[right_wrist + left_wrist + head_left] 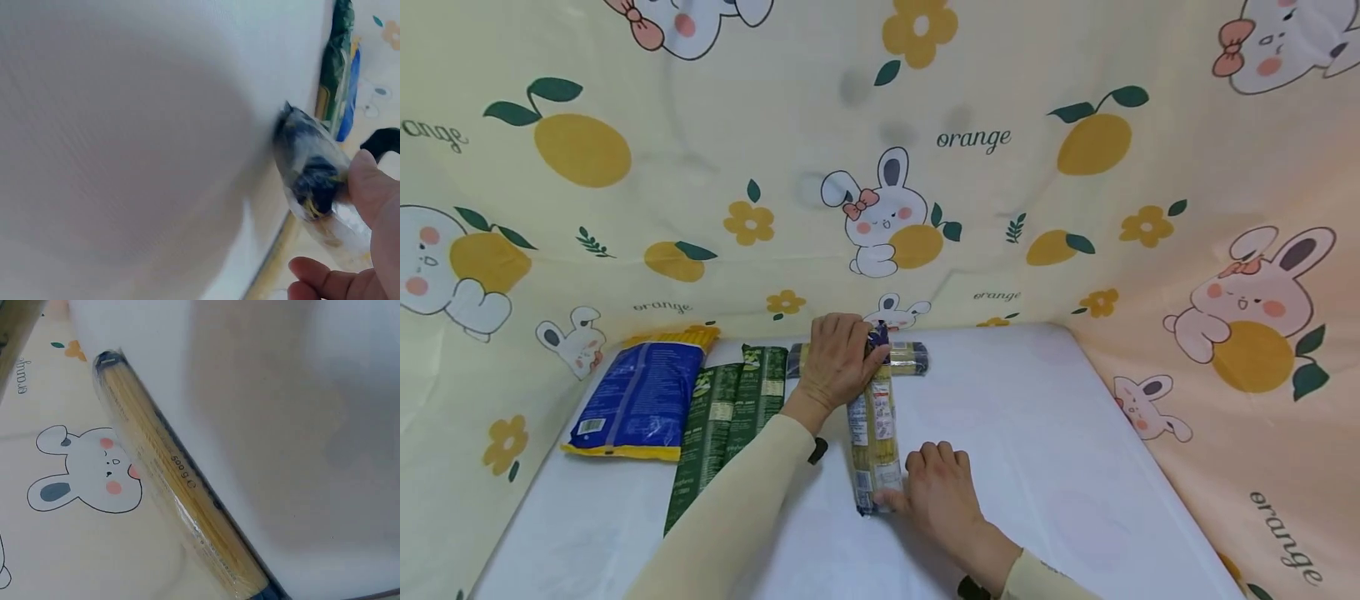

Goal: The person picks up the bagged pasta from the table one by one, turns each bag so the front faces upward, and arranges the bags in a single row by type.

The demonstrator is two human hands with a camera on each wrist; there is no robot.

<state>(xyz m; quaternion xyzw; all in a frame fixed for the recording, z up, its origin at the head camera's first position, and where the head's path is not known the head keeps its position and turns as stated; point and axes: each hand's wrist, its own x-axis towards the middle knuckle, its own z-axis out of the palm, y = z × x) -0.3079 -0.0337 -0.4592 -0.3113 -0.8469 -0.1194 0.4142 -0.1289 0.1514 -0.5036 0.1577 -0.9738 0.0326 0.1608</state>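
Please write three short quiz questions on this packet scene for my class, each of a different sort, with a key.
1. Count: how many green packets show beside the blue packet in the head view?
2. True or false: the left hand holds the near end of the lengthwise packet.
3. Fill the gap: in the left wrist view, the slanting packet is printed "___ g".

Key
1. Two: one green packet next to the blue one, and a second green packet to its right.
2. False: the left hand holds the far end of the lengthwise packet; the thumb of the right hand is at the near end.
3. 500.
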